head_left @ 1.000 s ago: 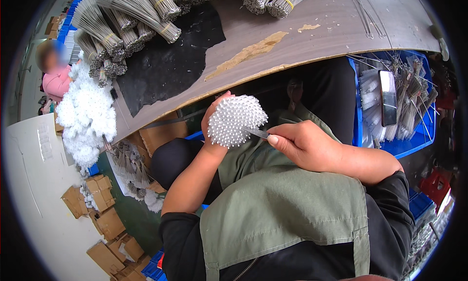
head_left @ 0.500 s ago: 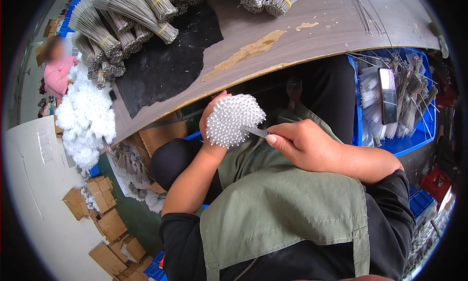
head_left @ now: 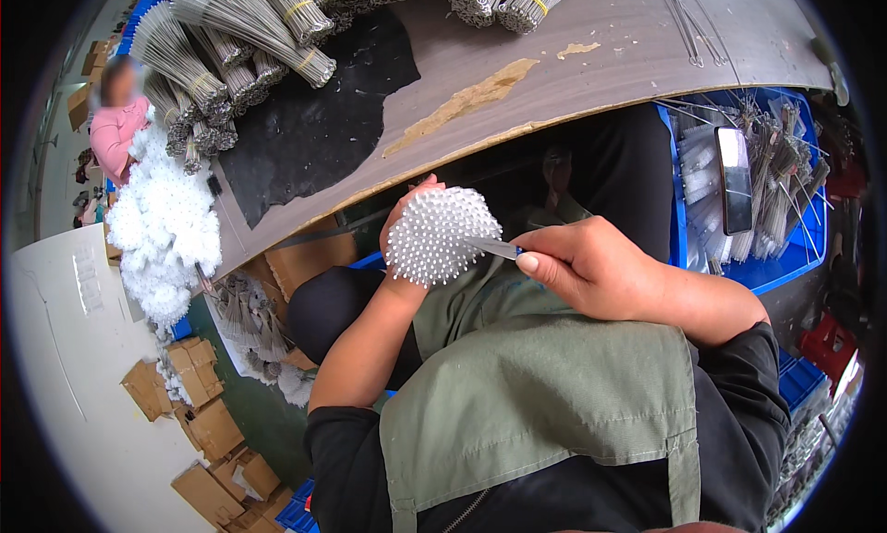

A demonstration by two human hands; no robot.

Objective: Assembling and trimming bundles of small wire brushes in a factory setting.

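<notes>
My left hand [head_left: 399, 221] is closed around a thick, round bundle of white-tipped brushes [head_left: 434, 237], its dotted end facing up. Most of my left fingers are hidden behind the bundle, and its lower part cannot be seen. In my right hand [head_left: 587, 265] a small knife [head_left: 492, 247] is pinched between thumb and bent fingers, its thin metal blade pointing left. The blade's tip meets the right side of the bundle's dotted end; whether it goes between the tips I cannot tell. Both hands are above my lap, over the green apron [head_left: 545, 385].
Bundles of wire stems [head_left: 263, 34] crowd the table's [head_left: 490, 117] far left, near a black mat [head_left: 314, 136]. White fluffy brushes [head_left: 166, 228] pile beside it. At right, a blue crate [head_left: 679, 200] holds brushes and a phone [head_left: 734, 182]. Cardboard boxes [head_left: 212, 427] lie lower left; a person in pink [head_left: 117, 131] is beyond.
My right hand and the knife have shifted slightly right and up, with the blade's tip nearer the bundle's right edge. The bundle has tilted a little. The person in pink has moved slightly.
</notes>
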